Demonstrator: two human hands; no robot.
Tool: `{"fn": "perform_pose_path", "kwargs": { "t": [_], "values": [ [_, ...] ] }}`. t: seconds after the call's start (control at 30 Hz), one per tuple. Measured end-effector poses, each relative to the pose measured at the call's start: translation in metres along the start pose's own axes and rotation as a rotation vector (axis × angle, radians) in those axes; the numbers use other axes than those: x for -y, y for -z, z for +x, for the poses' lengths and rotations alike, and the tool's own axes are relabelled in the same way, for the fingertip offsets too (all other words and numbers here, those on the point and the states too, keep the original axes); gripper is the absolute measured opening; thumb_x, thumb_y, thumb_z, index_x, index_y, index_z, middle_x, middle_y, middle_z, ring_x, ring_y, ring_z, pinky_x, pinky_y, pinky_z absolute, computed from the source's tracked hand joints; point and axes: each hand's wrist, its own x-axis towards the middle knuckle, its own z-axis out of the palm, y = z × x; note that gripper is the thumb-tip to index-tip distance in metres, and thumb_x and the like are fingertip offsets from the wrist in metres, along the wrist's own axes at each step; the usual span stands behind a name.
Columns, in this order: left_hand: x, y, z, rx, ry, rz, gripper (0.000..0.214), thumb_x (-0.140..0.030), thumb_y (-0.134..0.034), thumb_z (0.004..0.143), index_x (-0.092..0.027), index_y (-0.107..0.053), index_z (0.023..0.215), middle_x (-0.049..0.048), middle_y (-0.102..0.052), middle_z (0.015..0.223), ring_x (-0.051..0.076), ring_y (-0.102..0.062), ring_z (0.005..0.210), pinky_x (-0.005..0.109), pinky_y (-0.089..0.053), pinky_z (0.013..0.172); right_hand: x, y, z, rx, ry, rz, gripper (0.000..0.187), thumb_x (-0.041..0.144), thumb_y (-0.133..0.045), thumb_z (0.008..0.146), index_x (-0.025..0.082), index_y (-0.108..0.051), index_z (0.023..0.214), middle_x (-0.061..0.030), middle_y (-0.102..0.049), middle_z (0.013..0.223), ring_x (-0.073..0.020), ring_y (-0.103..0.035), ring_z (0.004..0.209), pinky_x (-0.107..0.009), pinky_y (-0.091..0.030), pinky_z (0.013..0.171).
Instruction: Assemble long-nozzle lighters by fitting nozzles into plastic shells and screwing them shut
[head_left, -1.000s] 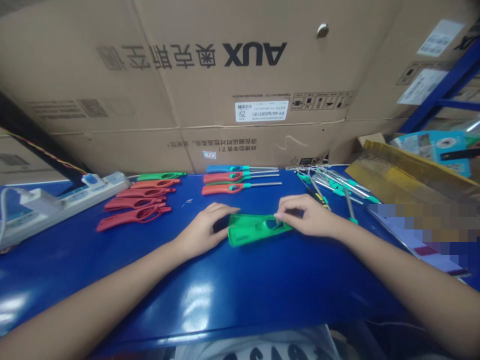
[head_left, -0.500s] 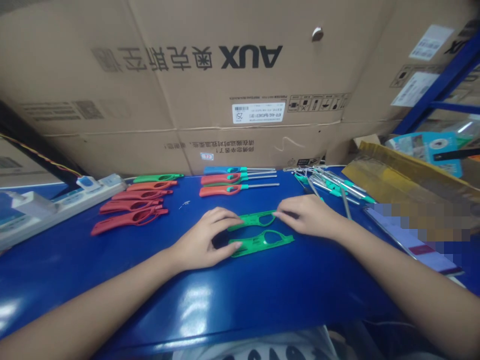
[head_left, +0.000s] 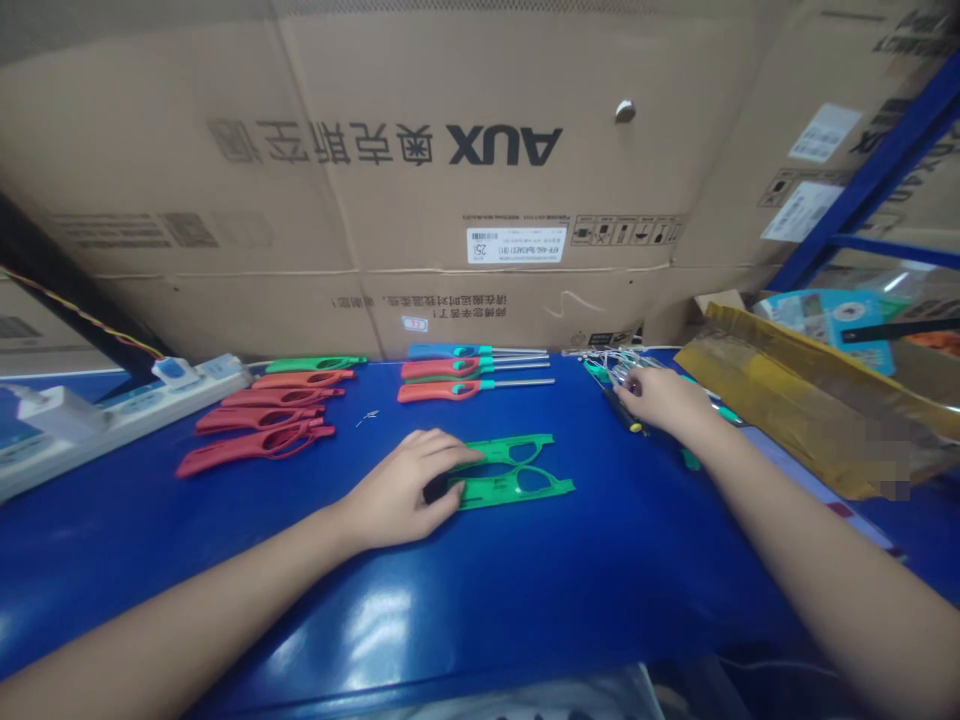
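Note:
Two green plastic lighter-shell halves lie side by side, opened flat, in the middle of the blue table. My left hand rests on their left ends, fingers curled over them. My right hand has reached to the back right and sits on a pile of metal tubes with teal ends, fingers bent among them; what they grip is hidden.
Red shell halves and one green one lie in a row at the left. Three assembled lighters lie at the back centre. A white power strip is at far left, cardboard boxes behind, yellow packaging at right.
The green shell was opened into two halves and laid flat. My right hand then left it and moved back right to the tube pile; my left hand stayed on the halves.

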Motion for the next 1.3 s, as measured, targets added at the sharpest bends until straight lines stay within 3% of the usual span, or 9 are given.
{"fn": "perform_pose_path", "kwargs": {
  "t": [0.27,0.43,0.87,1.0,1.17,1.3],
  "values": [
    [0.004,0.001,0.001,0.012,-0.02,-0.08,0.041,-0.012,-0.053,0.088,-0.021,-0.063,0.126,0.0086,-0.067,0.111,0.022,-0.062,0.105,0.037,-0.053,0.094,-0.009,-0.006,0.011,0.055,-0.047,0.06,0.025,0.043,-0.06,0.088,0.022,-0.067,0.076,-0.0101,-0.074,0.085,-0.025,-0.068,0.078,-0.03,-0.043,0.059],
    [0.006,0.0,0.0,0.018,-0.01,-0.086,0.039,-0.009,-0.052,0.086,-0.019,-0.064,0.122,0.0083,-0.065,0.112,0.023,-0.061,0.107,0.038,-0.052,0.096,-0.015,-0.009,0.018,0.067,-0.041,0.146,0.017,0.032,-0.065,0.081,0.021,-0.063,0.068,-0.0063,-0.072,0.073,-0.0203,-0.065,0.066,-0.028,-0.041,0.057],
    [0.007,0.003,-0.001,0.054,0.027,-0.045,0.046,-0.004,-0.05,0.078,-0.019,-0.064,0.119,0.0069,-0.065,0.11,0.024,-0.059,0.103,0.04,-0.05,0.096,-0.004,0.018,0.006,-0.182,-0.12,0.289,0.012,0.03,-0.058,0.082,0.02,-0.063,0.08,-0.0072,-0.073,0.085,-0.0206,-0.067,0.08,-0.026,-0.045,0.067],
    [0.009,0.006,0.001,0.079,0.039,-0.022,0.046,-0.004,-0.05,0.077,-0.018,-0.064,0.118,0.0071,-0.065,0.11,0.024,-0.059,0.103,0.041,-0.049,0.096,-0.007,0.015,0.009,-0.121,-0.125,0.251,0.009,0.028,-0.061,0.08,0.02,-0.064,0.078,-0.006,-0.073,0.081,-0.0203,-0.068,0.077,-0.025,-0.044,0.064],
    [0.009,0.006,0.002,0.082,0.039,-0.017,0.044,-0.005,-0.049,0.078,-0.017,-0.064,0.117,0.0073,-0.064,0.109,0.024,-0.059,0.103,0.041,-0.049,0.096,-0.016,0.0,0.015,0.059,-0.108,0.164,0.005,0.022,-0.066,0.076,0.02,-0.065,0.072,-0.0049,-0.071,0.069,-0.0185,-0.064,0.059,-0.026,-0.04,0.055],
    [0.009,0.005,0.001,0.084,0.036,-0.019,0.045,-0.005,-0.049,0.078,-0.017,-0.064,0.118,0.0073,-0.064,0.11,0.024,-0.058,0.104,0.04,-0.049,0.096,-0.018,-0.003,0.015,0.122,-0.082,0.102,0.013,0.035,-0.066,0.081,0.022,-0.069,0.08,-0.0059,-0.073,0.079,-0.0212,-0.068,0.071,-0.028,-0.043,0.059]
  ]
}}
